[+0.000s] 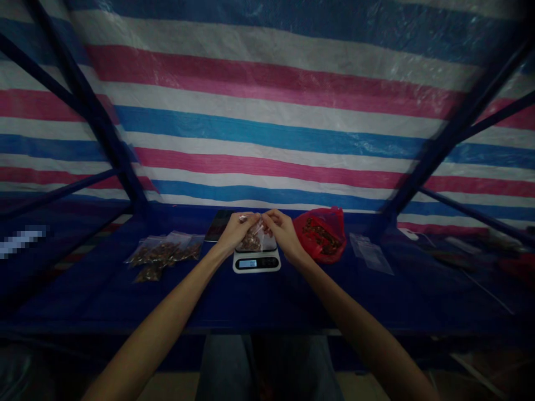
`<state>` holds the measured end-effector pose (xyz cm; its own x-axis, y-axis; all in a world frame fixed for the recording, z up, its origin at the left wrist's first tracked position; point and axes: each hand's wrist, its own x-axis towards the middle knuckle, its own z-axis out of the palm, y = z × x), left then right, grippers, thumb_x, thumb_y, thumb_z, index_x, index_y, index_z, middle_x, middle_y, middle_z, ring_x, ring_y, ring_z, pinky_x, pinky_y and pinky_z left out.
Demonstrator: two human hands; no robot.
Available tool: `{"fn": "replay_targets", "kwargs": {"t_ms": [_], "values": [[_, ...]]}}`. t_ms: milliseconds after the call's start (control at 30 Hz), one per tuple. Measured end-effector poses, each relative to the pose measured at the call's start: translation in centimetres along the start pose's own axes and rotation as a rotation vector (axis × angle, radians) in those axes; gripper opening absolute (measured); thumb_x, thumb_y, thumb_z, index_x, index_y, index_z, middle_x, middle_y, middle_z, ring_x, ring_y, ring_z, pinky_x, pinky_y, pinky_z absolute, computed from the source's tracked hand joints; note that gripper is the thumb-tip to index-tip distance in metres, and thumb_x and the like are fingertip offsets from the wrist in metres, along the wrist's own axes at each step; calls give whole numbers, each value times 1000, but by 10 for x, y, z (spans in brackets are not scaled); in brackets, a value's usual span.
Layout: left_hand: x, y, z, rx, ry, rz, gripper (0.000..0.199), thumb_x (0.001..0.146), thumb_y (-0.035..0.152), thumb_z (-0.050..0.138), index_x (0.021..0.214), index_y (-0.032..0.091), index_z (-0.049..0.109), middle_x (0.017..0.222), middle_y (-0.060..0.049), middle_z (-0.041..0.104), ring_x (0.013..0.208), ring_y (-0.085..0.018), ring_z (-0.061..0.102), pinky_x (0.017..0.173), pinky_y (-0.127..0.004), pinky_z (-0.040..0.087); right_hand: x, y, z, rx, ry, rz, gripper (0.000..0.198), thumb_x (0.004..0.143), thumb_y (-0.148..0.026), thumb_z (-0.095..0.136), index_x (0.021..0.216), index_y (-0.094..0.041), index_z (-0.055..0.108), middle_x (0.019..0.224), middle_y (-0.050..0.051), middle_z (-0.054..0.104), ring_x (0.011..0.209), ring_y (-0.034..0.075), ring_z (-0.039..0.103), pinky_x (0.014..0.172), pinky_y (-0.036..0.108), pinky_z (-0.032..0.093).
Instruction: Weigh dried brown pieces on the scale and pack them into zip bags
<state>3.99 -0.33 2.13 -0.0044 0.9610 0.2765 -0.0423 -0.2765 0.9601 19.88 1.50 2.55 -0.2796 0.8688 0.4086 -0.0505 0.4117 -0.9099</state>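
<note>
Both hands pinch the top edge of a clear plastic bag (252,240) with small brown pieces inside. My left hand (237,229) grips its left corner, and my right hand (282,229) has the right side between thumb and fingers. Under the bag is a white digital kitchen scale (256,267) with a lit display; whether the bag rests on its plate I cannot tell. To the right of my right hand lies an open red mesh bag (336,248) holding more brown pieces.
Several filled clear bags (161,253) lie in a pile at the left. Flat clear bags (371,253) lie to the right of the red bag. A dark flat object (218,224) is behind my left hand. Blue metal posts (434,142) flank the blue shelf (259,303); a striped sheet (271,128) hangs behind.
</note>
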Motion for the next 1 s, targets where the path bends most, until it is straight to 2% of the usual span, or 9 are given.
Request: {"fn": "replay_targets", "kwargs": {"t_ms": [100,233,333,467,567,700,1000], "values": [[-4,-5,0,-44,95,14,41,76,52,80,73,16,61,57,5,52,50,-7,45,48,-18,32,11,17,10,130,27,23,33,83,-51,69,78,-20,58,61,-4,55,54,12,49,51,24,37],[-8,-14,2,-127,203,-66,39,70,49,84,77,16,64,65,1,64,55,-11,58,53,-21,43,-1,28,7,93,171,-24,28,87,-47,65,83,-21,58,64,-5,55,56,12,50,54,23,38],[-11,-16,6,-145,241,-94,37,68,46,85,79,15,68,67,-2,70,59,-15,63,56,-24,47,-12,33,7,75,239,-1,27,92,-47,61,85,-21,55,67,-5,55,58,12,52,55,23,40],[-12,-16,11,-105,308,-20,29,76,43,80,84,15,75,76,-5,75,67,-17,67,61,-26,49,-16,39,12,150,226,79,30,92,-50,60,86,-21,57,68,-4,56,59,12,52,55,24,40],[-12,-16,12,-62,352,40,26,78,41,78,84,16,75,82,-5,76,71,-17,68,64,-26,50,-15,39,12,163,194,65,30,90,-48,64,80,-20,60,68,-3,56,60,12,52,57,24,41],[-11,-15,10,-45,329,61,26,82,44,74,85,18,75,84,-4,75,75,-17,67,64,-25,49,-12,33,8,166,204,9,27,89,-45,65,79,-20,61,66,-4,54,60,12,49,57,24,40],[-10,-10,-5,121,267,195,24,86,40,70,75,18,69,71,0,62,68,-13,55,65,-24,43,-13,21,7,260,124,9,19,88,-37,65,77,-21,62,67,-3,55,61,13,50,59,25,41]]}}
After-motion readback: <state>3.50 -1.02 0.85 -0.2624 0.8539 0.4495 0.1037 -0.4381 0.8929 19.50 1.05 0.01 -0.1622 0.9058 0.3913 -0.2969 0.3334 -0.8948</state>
